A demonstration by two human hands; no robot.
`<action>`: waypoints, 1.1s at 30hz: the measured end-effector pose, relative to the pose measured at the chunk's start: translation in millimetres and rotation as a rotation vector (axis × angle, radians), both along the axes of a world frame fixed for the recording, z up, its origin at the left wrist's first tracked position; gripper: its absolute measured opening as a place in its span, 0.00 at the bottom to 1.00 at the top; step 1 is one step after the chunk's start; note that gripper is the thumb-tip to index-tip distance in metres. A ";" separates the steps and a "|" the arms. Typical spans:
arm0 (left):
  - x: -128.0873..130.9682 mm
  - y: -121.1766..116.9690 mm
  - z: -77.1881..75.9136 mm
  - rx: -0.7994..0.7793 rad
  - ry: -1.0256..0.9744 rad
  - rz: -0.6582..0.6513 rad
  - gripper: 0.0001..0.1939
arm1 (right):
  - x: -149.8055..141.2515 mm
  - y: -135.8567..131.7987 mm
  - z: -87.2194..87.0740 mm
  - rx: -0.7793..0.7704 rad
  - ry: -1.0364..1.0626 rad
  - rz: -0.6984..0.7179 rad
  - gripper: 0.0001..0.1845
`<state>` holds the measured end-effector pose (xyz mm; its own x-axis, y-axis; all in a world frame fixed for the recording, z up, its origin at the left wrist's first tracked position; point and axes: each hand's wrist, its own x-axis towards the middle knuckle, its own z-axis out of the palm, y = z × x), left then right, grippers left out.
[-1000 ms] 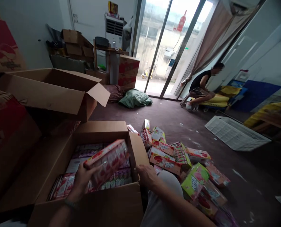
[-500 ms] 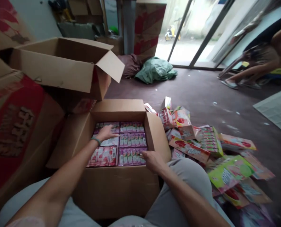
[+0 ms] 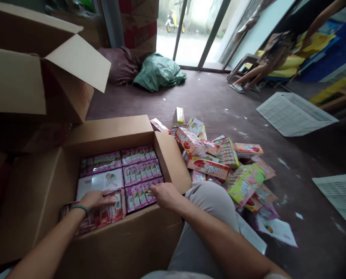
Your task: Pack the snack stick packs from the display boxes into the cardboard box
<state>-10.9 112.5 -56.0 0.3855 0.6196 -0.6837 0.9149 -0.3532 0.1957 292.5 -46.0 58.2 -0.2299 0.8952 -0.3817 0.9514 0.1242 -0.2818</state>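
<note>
Your left hand [image 3: 95, 200] is palm down over the red packet bundle [image 3: 116, 207] in the front left of the open carton [image 3: 123, 240], fingers spread loosely and resting on top rather than closed around it. Your right hand [image 3: 166, 195] is at the front right corner, fingers curled, its tips against the front purple packet bundle [image 3: 138, 198]; you cannot tell whether they grip it. Just beyond your left hand lies a white fruit-printed box [image 3: 104, 181], with more purple bundles [image 3: 139, 172] behind and to its right. The carton's right flap [image 3: 173, 162] and your bent knee [image 3: 212, 197] stand between your right hand and the jumbled fruit-printed boxes [image 3: 209, 166] on the floor [image 3: 213, 97]. A second open carton [image 3: 14, 81] crowds the far left, while a green sack [image 3: 158, 71] lies beyond, near the glass door [image 3: 194, 35].
</note>
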 end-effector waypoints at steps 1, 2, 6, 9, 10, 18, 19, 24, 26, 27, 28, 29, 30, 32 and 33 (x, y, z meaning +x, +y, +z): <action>2.0 -4.3 9.8 -0.012 0.025 -0.026 0.47 | 0.0 -0.1 -0.8 0.001 -0.003 0.002 0.11; 3.4 -10.0 20.5 -0.009 0.054 -0.057 0.45 | 0.2 -0.4 -1.4 0.004 -0.005 0.002 0.11; -1.4 -49.9 60.2 0.198 0.079 -0.181 0.35 | 0.4 -2.8 0.8 0.035 -0.011 -0.004 0.12; -18.5 -82.0 76.2 0.225 0.082 -0.196 0.30 | -1.0 -5.1 6.5 0.042 -0.012 0.002 0.13; -25.7 -88.1 78.8 0.249 0.078 -0.184 0.30 | -1.6 -6.1 8.3 0.045 -0.011 0.004 0.13; -73.0 -59.3 75.0 0.147 0.222 -0.129 0.44 | 1.3 -12.4 10.5 0.081 -0.005 -0.030 0.13; -77.6 -56.7 73.0 0.128 0.217 -0.112 0.45 | 2.6 -12.1 9.4 0.088 -0.007 -0.037 0.13; -94.0 -60.0 65.4 0.151 0.110 -0.076 0.49 | 6.4 -8.9 1.5 0.111 0.014 -0.032 0.12; -95.7 -62.7 62.2 0.218 0.059 -0.063 0.47 | 6.3 -7.8 -1.3 0.122 0.032 -0.026 0.11; -95.4 -63.5 60.2 0.253 0.050 -0.056 0.47 | 6.0 -7.3 -2.3 0.125 0.034 -0.024 0.11; -94.5 -63.8 57.9 0.280 0.054 -0.049 0.47 | 5.7 -6.7 -2.7 0.127 0.033 -0.022 0.11; -92.7 -63.7 55.7 0.299 0.060 -0.041 0.46 | 5.4 -5.9 -2.7 0.130 0.030 -0.020 0.10; -90.1 -63.0 53.9 0.311 0.063 -0.033 0.44 | 5.0 -4.9 -2.1 0.134 0.028 -0.021 0.10; -81.4 -60.1 54.0 0.326 0.062 -0.012 0.39 | 4.3 -2.3 0.6 0.140 0.031 -0.033 0.10; -75.2 -58.0 57.0 0.340 0.052 0.006 0.36 | 4.2 -0.8 2.3 0.144 0.036 -0.049 0.11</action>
<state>-86.0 54.5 1.0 0.3507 0.8180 -0.4560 0.9229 -0.3844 0.0204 296.7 -46.8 60.5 -0.1963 0.9505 -0.2408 0.9468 0.1200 -0.2985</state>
